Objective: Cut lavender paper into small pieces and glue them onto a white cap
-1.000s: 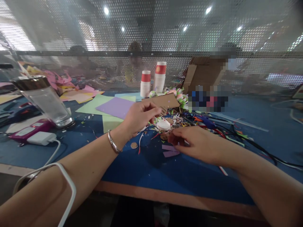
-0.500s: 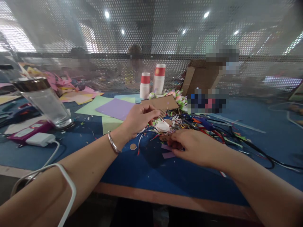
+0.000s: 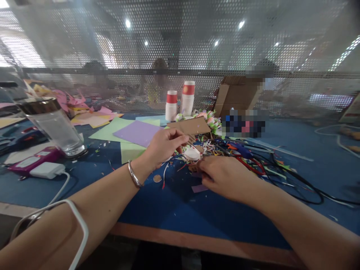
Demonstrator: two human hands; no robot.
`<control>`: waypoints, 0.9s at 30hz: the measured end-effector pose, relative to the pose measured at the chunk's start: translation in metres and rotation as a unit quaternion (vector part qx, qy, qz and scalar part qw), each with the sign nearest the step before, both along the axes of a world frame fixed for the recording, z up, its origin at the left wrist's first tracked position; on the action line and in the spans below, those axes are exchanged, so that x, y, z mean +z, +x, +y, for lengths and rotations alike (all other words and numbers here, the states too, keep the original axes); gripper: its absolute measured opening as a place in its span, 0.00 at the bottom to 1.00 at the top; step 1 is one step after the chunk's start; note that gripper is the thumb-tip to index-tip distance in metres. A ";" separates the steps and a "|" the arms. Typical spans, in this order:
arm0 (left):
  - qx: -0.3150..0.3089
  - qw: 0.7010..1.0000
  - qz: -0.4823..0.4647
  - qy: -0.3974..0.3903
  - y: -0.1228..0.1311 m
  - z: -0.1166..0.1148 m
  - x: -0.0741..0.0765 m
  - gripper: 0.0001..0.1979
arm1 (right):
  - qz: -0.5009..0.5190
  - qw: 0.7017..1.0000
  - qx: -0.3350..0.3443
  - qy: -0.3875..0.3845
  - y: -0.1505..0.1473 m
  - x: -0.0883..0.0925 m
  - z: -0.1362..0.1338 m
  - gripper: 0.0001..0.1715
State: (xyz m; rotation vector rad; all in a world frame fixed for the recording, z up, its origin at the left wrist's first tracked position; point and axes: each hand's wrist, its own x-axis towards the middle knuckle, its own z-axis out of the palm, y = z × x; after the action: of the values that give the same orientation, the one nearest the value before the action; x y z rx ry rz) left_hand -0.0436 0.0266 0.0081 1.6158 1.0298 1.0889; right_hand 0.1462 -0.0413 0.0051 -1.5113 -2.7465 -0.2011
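My left hand (image 3: 165,146), with a silver bracelet at the wrist, is closed at the edge of the scrap pile; what its fingers pinch is too small to make out. Just right of its fingertips lies a round white piece (image 3: 192,153). My right hand (image 3: 218,170) has its fingers curled down beside that piece, over a small brown cardboard bit (image 3: 193,168); whatever it grips is hidden. Below its fingers a purple paper strip (image 3: 199,188) rests on the blue table (image 3: 168,213). Behind both hands is a flat cardboard piece (image 3: 194,125).
Purple paper (image 3: 137,132) and green sheets (image 3: 105,129) lie left of centre. Paper cups (image 3: 188,99) stand at the back. A glass bottle (image 3: 56,127) and a white charger (image 3: 47,170) are at left; glue gun (image 3: 240,149) and cables at right. People sit behind the mesh.
My right hand has moved slightly left and its fingers have drawn closer together, nearer the round white piece. My left hand stays almost where it was. The view has shifted a little.
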 end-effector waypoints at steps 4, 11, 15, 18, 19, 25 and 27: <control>-0.003 0.995 -0.060 -0.077 0.003 -0.007 0.007 0.06 | 0.087 0.996 -0.013 0.034 0.002 0.003 0.002 0.08; -0.035 0.975 -0.106 -0.190 0.009 -0.020 0.014 0.06 | 0.253 0.960 0.012 0.120 0.008 0.001 0.006 0.09; -0.012 0.985 -0.075 -0.152 0.009 -0.024 0.014 0.07 | 0.267 0.949 0.009 0.167 0.006 -0.001 0.007 0.08; -0.027 0.977 -0.112 -0.177 0.011 -0.024 0.011 0.07 | 0.262 0.946 0.015 0.191 0.004 -0.002 0.008 0.09; -0.036 0.972 -0.136 -0.186 0.011 -0.023 0.010 0.07 | 0.264 0.944 0.023 0.196 0.004 -0.002 0.008 0.09; -0.040 0.962 -0.216 -0.164 0.014 -0.022 0.007 0.09 | 0.378 0.911 0.031 0.159 0.004 -0.001 0.009 0.07; -0.045 0.965 -0.214 -0.144 0.014 -0.023 0.008 0.09 | 0.441 0.893 -0.007 0.088 0.003 0.001 0.009 0.10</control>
State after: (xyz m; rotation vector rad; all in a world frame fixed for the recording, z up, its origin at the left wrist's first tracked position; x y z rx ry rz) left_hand -0.0301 0.0038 0.0163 1.1186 0.7747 1.1064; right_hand 0.1489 -0.0322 0.0063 -1.1592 -1.9274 0.1942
